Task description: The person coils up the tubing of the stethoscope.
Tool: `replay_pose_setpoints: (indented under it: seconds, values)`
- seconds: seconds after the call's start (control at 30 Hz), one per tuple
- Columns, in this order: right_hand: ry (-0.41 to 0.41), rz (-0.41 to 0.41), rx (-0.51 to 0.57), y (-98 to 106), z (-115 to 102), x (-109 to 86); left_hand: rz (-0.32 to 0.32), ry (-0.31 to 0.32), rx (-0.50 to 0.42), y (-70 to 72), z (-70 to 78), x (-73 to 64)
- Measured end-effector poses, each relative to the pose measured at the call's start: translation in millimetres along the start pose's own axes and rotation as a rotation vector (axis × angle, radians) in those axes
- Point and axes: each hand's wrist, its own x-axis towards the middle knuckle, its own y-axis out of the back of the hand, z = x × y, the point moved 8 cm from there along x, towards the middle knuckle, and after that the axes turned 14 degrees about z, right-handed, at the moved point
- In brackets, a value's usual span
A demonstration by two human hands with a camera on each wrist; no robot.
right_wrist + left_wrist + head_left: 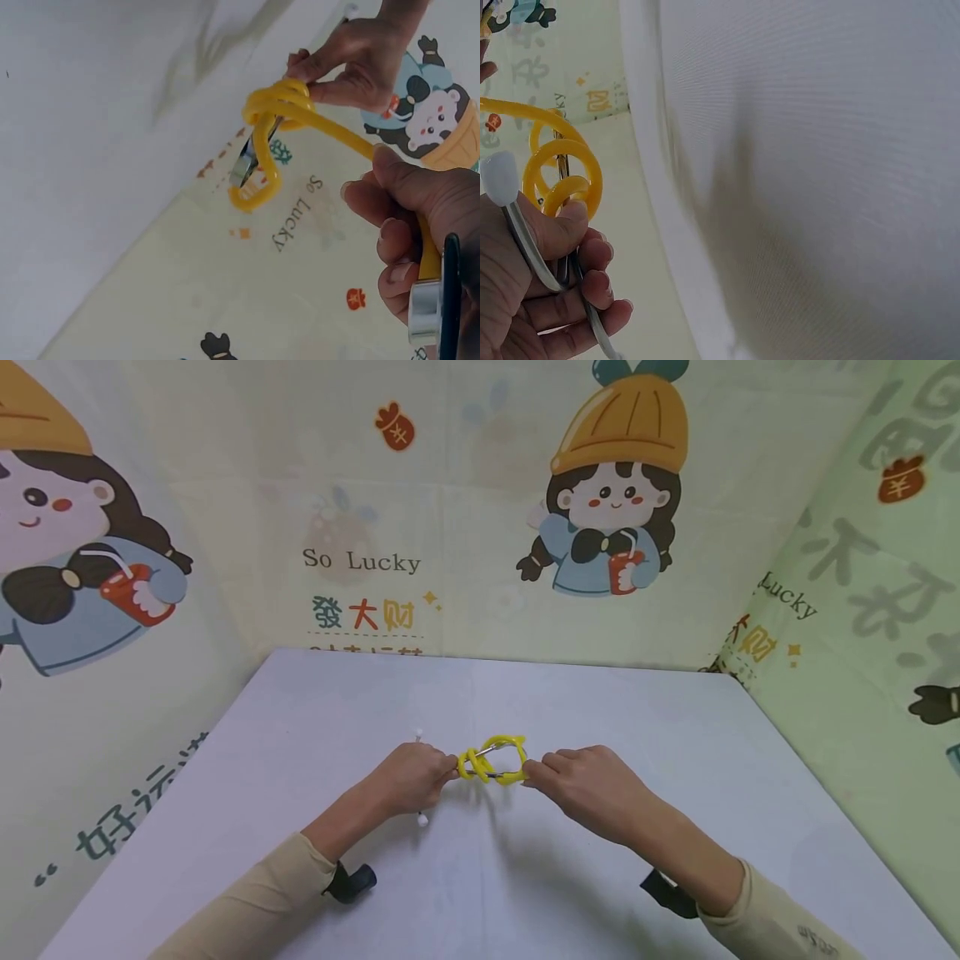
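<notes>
A stethoscope with yellow tubing is held above the table between both hands. My left hand grips its metal ear tubes, and the thumb touches a yellow coil. One white ear tip shows beside that hand. The tubing is wound in loops round the metal tubes just beyond the left fingers. My right hand pinches a length of tubing that runs from the loops. The round metal chest piece with a dark rim lies by the right palm.
A white table lies under the hands. Printed cloth walls with cartoon figures and lettering rise behind it and at both sides. A black wrist camera sits below the left wrist, another dark mount below the right.
</notes>
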Motion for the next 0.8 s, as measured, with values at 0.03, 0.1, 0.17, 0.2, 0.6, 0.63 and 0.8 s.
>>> replay_pose_setpoints:
  seconds: [0.03, 0.1, 0.17, 0.2, 0.6, 0.63, 0.8]
  values:
    - [0.001, 0.014, -0.002, 1, 2, 1.2, -0.001, -0.002, -0.005, 0.3, 0.3, 0.3]
    - [0.000, 0.029, -0.007, 1, 5, 3.1, -0.010, -0.001, -0.015, -0.2, 0.3, 1.0]
    - [-0.004, 0.034, -0.010, 0, 9, 4.8, -0.021, 0.000, -0.024, -1.5, 0.0, 1.6]
    - [-0.004, 0.035, -0.013, -1, 10, 5.5, -0.026, -0.001, -0.028, -2.7, -0.2, 2.0]
    - [-0.021, 0.038, 0.004, -11, 28, 7.9, -0.072, -0.114, -0.101, -11.2, 10.9, 0.7]
    - [-0.022, 0.033, 0.001, -12, 29, 7.2, -0.071, -0.129, -0.106, -11.2, 12.7, 0.6]
    - [-0.036, 0.005, -0.011, -19, 37, 4.0, -0.078, -0.195, -0.127, -9.1, 22.1, -0.5]
